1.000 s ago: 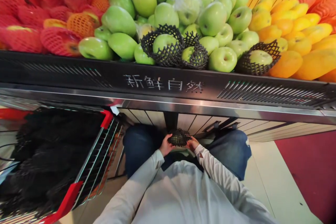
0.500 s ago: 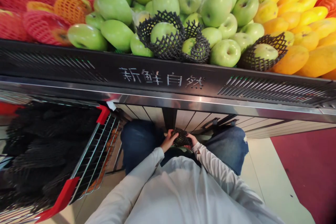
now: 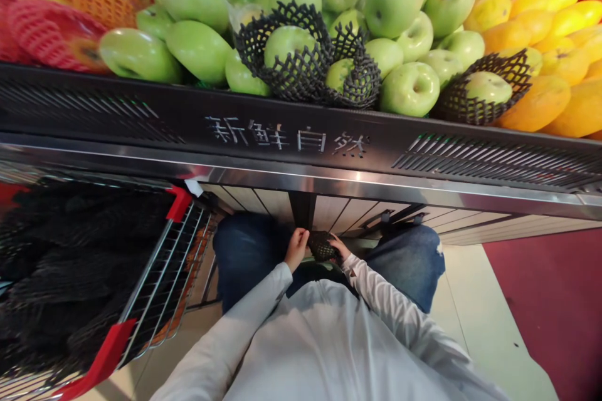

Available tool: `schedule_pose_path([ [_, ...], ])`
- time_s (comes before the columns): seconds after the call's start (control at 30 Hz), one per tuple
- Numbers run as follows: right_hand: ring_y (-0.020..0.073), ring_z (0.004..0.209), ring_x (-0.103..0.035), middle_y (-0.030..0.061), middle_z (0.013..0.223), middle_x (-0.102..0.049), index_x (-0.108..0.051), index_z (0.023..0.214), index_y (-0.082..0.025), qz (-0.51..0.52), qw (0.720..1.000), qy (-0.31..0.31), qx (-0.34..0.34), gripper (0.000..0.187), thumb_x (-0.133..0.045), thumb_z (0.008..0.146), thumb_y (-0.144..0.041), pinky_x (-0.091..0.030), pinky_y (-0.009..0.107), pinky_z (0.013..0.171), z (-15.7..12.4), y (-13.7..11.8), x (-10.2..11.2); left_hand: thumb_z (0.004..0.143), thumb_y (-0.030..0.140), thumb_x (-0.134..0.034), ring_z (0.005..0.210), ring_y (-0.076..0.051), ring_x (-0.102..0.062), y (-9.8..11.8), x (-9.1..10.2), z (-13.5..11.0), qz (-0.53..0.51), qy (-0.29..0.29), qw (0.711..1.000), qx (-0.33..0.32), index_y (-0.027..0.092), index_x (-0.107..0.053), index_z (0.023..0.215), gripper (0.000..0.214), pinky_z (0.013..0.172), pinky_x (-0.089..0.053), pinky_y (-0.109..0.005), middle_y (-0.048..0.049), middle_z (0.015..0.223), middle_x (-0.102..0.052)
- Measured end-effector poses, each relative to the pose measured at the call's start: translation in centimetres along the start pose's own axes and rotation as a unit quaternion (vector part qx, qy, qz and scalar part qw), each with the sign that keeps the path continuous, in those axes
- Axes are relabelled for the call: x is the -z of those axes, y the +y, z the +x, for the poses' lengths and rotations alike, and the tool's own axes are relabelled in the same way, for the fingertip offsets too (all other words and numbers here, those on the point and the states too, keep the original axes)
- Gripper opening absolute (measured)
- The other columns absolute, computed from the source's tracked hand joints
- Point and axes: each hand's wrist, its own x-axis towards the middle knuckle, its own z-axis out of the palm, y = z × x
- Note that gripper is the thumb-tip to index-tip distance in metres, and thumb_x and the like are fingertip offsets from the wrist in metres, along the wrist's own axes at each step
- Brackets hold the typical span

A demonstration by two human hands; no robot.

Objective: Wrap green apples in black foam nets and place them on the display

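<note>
Your hands are low between your knees (image 3: 407,272), on the near side of the stand (image 3: 263,179). Between them is a small black net (image 3: 322,247), just ahead of your shirt (image 3: 324,341). Your right hand (image 3: 340,247) grips the net's right end, fingers laid over the mesh. Your left hand (image 3: 296,249) is at its left edge, fingers curled and drawn together; I cannot tell whether they pinch the mesh or only touch it. The net's inside is too dark to make out. At your left is a cart (image 3: 106,354) with red corners, heaped with dark mesh (image 3: 89,263). On the far side, behind a black panel (image 3: 188,100) with 4 characters in its middle, lie green apples (image 3: 410,89); 3 at the near edge sit in black sleeves (image 3: 364,81). Netted fruit (image 3: 47,31), mostly pink, lies left of the apples, and yellow mangoes (image 3: 536,100) lie right.
</note>
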Motion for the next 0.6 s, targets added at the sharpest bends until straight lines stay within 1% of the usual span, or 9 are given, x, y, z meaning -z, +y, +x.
schedule_pose_path([
  [0.03, 0.0272, 0.096, -0.071, 0.0009, 0.084, -0.075, -0.068, 0.095, -0.024, 0.014, 1.000, 0.001, -0.015, 0.045, -0.078, 0.054, -0.035, -0.054, 0.045, 0.096, -0.2, 0.0, -0.2, 0.084, 0.069, -0.056, 0.064, -0.014, -0.057, -0.3, 0.2, 0.2, -0.018, -0.004, 1.000, 0.018, 0.022, -0.053, 0.094, 0.048, 0.058, -0.046, -0.025, 0.0019, 0.074, -0.058],
  [0.1, 0.0274, 0.093, -0.072, 0.0013, 0.085, -0.076, -0.066, 0.099, -0.024, 0.040, 0.998, -0.001, -0.041, 0.045, -0.076, 0.057, -0.033, -0.057, 0.046, 0.091, -0.7, -0.1, -0.7, 0.081, 0.071, -0.060, 0.059, -0.013, -0.057, -0.8, 0.5, 0.5, -0.047, -0.017, 0.998, 0.050, 0.021, -0.054, 0.097, 0.053, 0.055, -0.045, -0.024, 0.0028, 0.071, -0.059],
  [0.2, 0.0288, 0.094, -0.073, 0.0046, 0.089, -0.077, -0.064, 0.103, -0.023, 0.078, 0.995, -0.001, -0.063, 0.041, -0.072, 0.064, -0.034, -0.060, 0.047, 0.085, -1.4, -0.3, -1.3, 0.078, 0.064, -0.068, 0.060, -0.014, -0.060, -1.5, 0.3, 0.7, -0.060, -0.029, 0.995, 0.078, 0.021, -0.056, 0.099, 0.050, 0.058, -0.048, -0.025, 0.0024, 0.070, -0.062],
  [0.3, 0.0300, 0.096, -0.074, 0.0064, 0.087, -0.077, -0.064, 0.100, -0.022, 0.104, 0.992, 0.013, -0.068, 0.037, -0.071, 0.067, -0.036, -0.062, 0.047, 0.082, -1.6, -0.5, -1.6, 0.078, 0.050, -0.074, 0.070, -0.016, -0.063, -1.6, -0.4, 0.7, -0.046, -0.029, 0.996, 0.066, 0.022, -0.059, 0.096, 0.037, 0.071, -0.052, -0.030, 0.0007, 0.075, -0.064],
  [0.37, 0.0287, 0.097, -0.073, 0.0051, 0.086, -0.077, -0.064, 0.098, -0.022, 0.117, 0.991, 0.026, -0.062, 0.035, -0.071, 0.068, -0.038, -0.062, 0.044, 0.083, -1.5, -0.6, -1.7, 0.074, 0.037, -0.078, 0.087, -0.019, -0.065, -1.1, -0.8, 0.4, -0.034, -0.040, 0.998, 0.032, 0.022, -0.061, 0.101, 0.035, 0.088, -0.053, -0.036, -0.0028, 0.090, -0.067],
  [0.43, 0.0256, 0.099, -0.073, 0.0027, 0.088, -0.077, -0.065, 0.097, -0.024, 0.127, 0.990, 0.037, -0.051, 0.033, -0.071, 0.069, -0.040, -0.061, 0.039, 0.085, -1.1, -0.7, -1.7, 0.065, 0.022, -0.082, 0.111, -0.023, -0.063, -0.4, -1.0, 0.0, -0.025, -0.070, 0.997, -0.011, 0.023, -0.063, 0.113, 0.051, 0.107, -0.046, -0.040, -0.0077, 0.116, -0.067],
  [0.5, 0.0230, 0.100, -0.072, 0.0008, 0.090, -0.077, -0.066, 0.095, -0.025, 0.134, 0.989, 0.046, -0.042, 0.031, -0.071, 0.070, -0.041, -0.060, 0.035, 0.087, -0.7, -0.7, -1.6, 0.056, 0.012, -0.085, 0.132, -0.026, -0.052, 0.3, -0.9, -0.5, -0.018, -0.115, 0.992, -0.049, 0.023, -0.061, 0.125, 0.075, 0.120, -0.033, -0.041, -0.0104, 0.139, -0.058],
  [0.57, 0.0222, 0.100, -0.071, 0.0002, 0.090, -0.078, -0.067, 0.094, -0.025, 0.136, 0.989, 0.048, -0.039, 0.029, -0.069, 0.071, -0.042, -0.059, 0.034, 0.087, -0.3, -0.7, -1.3, 0.048, 0.008, -0.087, 0.143, -0.029, -0.042, 0.8, -0.8, -0.9, -0.008, -0.157, 0.985, -0.073, 0.022, -0.056, 0.134, 0.092, 0.127, -0.022, -0.042, -0.0115, 0.151, -0.050],
  [0.6, 0.0223, 0.100, -0.071, 0.0003, 0.089, -0.078, -0.068, 0.094, -0.024, 0.135, 0.989, 0.047, -0.039, 0.028, -0.068, 0.072, -0.043, -0.059, 0.033, 0.087, -0.1, -0.6, -1.2, 0.046, 0.008, -0.089, 0.145, -0.030, -0.040, 0.9, -0.7, -1.0, -0.003, -0.173, 0.982, -0.078, 0.022, -0.054, 0.136, 0.098, 0.128, -0.019, -0.044, -0.0125, 0.152, -0.048],
])
